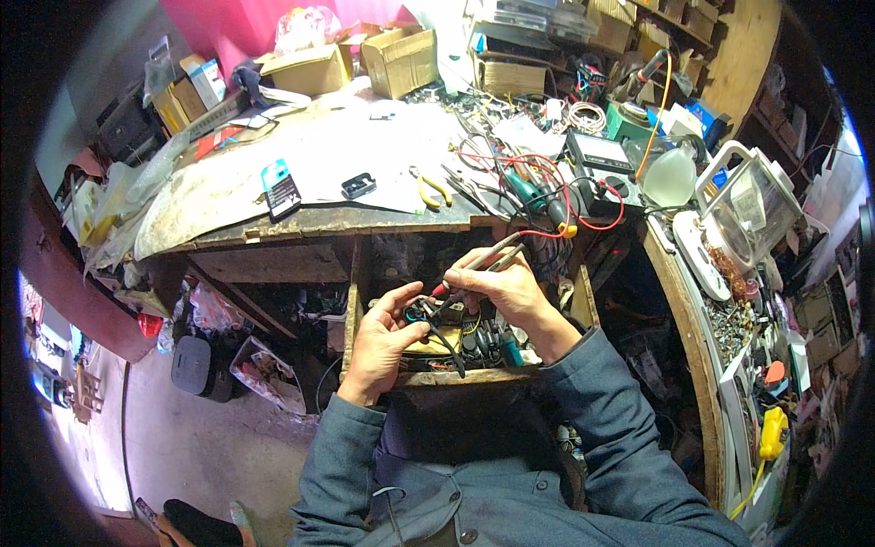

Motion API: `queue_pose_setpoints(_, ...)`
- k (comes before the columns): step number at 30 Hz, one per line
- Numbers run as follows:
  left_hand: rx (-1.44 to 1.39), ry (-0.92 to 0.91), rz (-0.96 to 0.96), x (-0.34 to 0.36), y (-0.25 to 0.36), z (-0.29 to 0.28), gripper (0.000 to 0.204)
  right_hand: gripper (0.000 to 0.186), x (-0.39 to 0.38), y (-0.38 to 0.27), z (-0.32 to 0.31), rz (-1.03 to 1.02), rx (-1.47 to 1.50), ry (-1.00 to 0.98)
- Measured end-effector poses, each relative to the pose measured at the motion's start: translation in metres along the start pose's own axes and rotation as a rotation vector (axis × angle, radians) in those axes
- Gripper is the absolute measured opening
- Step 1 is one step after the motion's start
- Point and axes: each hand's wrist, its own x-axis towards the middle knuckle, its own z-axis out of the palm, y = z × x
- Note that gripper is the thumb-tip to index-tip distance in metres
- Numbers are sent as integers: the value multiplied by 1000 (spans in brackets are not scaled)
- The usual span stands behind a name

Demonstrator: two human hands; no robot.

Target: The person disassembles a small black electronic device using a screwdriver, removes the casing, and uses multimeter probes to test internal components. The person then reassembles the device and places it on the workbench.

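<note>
Over an open drawer (pixel 474 376), my left hand (pixel 375 345) pinches a small dark part with a round blue-green rim (pixel 416 315). A short black strip (pixel 448 348) hangs down beside it. My right hand (pixel 512 290) closes around two test probes (pixel 492 252), one of them with a red tip (pixel 440 290). Their tips meet or nearly meet the small part; the exact contact is too small to tell. A red lead (pixel 544 234) runs from the probes toward a black meter-like box (pixel 602 153) on the bench.
Yellow-handled pliers (pixel 430 189), a black oval case (pixel 358 187) and a blue-and-black card (pixel 280 190) lie on the bench. Cardboard boxes (pixel 398 64) stand behind. At right are a clear-sided appliance (pixel 752 201) and loose small parts. A bin (pixel 267 376) sits on the floor at left.
</note>
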Motion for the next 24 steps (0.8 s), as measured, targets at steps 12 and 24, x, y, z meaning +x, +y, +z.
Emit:
queue_pose_setpoints(12, 82, -11, 33, 0, -8, -7, 61, 18, 1, 3, 1, 14, 18, -2)
queue_pose_setpoints(24, 55, 8, 17, 0, -3, -2, 61, 18, 2, 7, -2, 14, 24, 12)
